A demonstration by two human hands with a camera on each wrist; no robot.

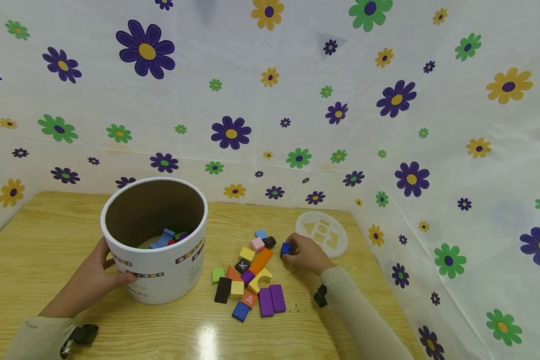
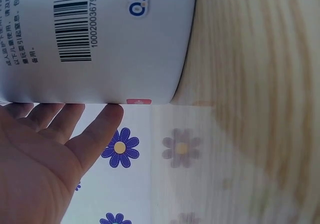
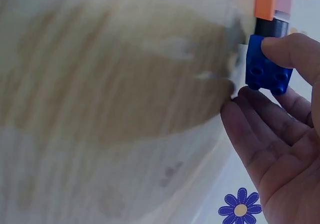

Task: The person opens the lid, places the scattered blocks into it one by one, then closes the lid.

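Observation:
A white bucket (image 1: 166, 272) stands on the table at the left, with several coloured blocks (image 1: 165, 239) inside. My left hand (image 1: 92, 275) rests against its left side, the thumb lying across the front. In the left wrist view, the fairly straight fingers (image 2: 95, 129) touch the bucket wall (image 2: 115, 79) below a barcode. My right hand (image 1: 307, 254) pinches a blue studded block (image 3: 268, 67) between thumb and fingers, at the right of a group of loose blocks. The thumb covers part of its face in the right wrist view.
Loose wooden blocks lie mid-table, among them an orange one (image 1: 261, 261), two purple ones (image 1: 272, 300) and a yellow arch (image 1: 260, 281). A translucent lid with cut-out shapes (image 1: 305, 225) lies behind my right hand. Flowered sheeting (image 1: 252, 100) encloses the table's back and sides.

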